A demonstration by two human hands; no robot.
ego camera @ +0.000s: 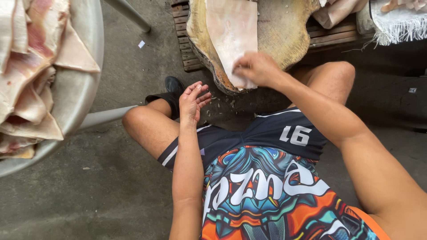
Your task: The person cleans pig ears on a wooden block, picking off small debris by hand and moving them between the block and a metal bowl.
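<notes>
Bare arms, dark white-trimmed shorts point(267, 133), colourful shirt point(275, 195)

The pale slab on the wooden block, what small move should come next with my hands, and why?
Probably bring the left hand up to steady the pale slab: only the right hand pinches its near edge, which overhangs the wooden block, while the left hand hangs open and empty.

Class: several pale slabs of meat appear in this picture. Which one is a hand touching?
The flat slab on the round wooden chopping block. The right hand grips its near edge; the other slabs lie heaped in the metal basin, untouched.
</notes>
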